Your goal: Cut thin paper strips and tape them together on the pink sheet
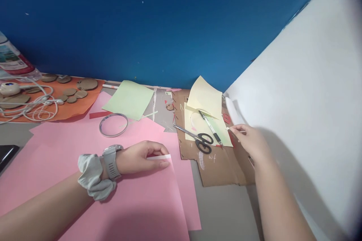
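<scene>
My left hand [143,157] rests on a large sheet of pink paper [141,203], thumb and curled fingers closed at its corner. A narrow white strip [160,157] shows along the paper's edge between thumb and fingers. My right hand [249,141] is over the cardboard at the right, its fingertips pinching a small white scrap [227,128]. Just left of it lie a pen [210,128] and black-handled scissors [195,135], on pale yellow paper [205,96]. A thin roll of tape [101,130] lies on the pink paper beyond my left hand.
A brown cardboard piece [215,171] lies against the white wall [316,83]. Green paper [128,99] is near the blue wall [158,26]. At the left are orange paper [76,109] with cardboard discs [87,84], white earphones [39,107], a bottle [15,58] and a dark object [7,156].
</scene>
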### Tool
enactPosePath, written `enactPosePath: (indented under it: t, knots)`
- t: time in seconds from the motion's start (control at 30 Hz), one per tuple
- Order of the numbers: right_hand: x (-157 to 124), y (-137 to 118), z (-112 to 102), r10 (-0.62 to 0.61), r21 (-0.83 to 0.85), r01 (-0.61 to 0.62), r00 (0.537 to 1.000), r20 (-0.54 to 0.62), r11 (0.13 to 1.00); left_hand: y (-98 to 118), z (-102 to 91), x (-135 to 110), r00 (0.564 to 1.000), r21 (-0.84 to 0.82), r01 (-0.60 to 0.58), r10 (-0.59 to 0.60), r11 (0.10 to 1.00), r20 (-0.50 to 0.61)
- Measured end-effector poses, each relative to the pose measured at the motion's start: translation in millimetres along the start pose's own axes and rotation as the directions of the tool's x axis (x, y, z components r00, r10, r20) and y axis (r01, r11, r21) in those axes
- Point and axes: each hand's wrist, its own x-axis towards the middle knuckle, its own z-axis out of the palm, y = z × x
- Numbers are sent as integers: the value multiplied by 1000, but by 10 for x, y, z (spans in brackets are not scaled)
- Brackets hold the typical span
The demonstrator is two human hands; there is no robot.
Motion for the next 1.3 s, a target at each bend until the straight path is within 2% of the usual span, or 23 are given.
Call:
enactPosePath:
  t: [0.2,0.5,0.7,1.07,1.3]
  knots:
    - [65,95,104,-45,-112,30,991,-129,993,46,17,6,1000,13,2,-2,1000,-9]
    - [61,77,152,-117,-221,86,984,-133,971,34,18,4,999,39,32,-31,999,-28]
    - [87,80,180,-112,-215,73,978,-176,974,60,29,1,999,32,43,-42,999,-35]
    - [95,152,207,-130,-199,93,974,-185,976,59,35,-2,998,5,43,-43,999,-48]
    - [109,135,193,-97,-156,67,976,-196,986,51,40,-6,998,17,40,-39,999,-50]
